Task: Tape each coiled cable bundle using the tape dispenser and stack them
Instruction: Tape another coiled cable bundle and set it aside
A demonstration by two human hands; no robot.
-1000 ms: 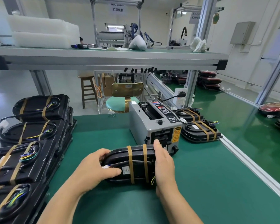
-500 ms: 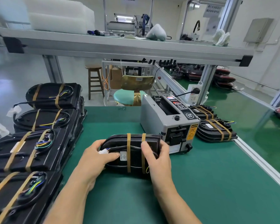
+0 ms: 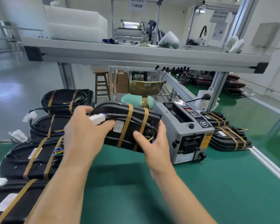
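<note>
Both hands grip a black coiled cable bundle bound with two tan tape bands, holding it tilted and clear of the green table. The left hand curls round its left end by a white plastic connector, the right hand round its right end. A grey box-shaped tape dispenser stands just beside it, toward the right edge. Taped black bundles line the left edge.
</note>
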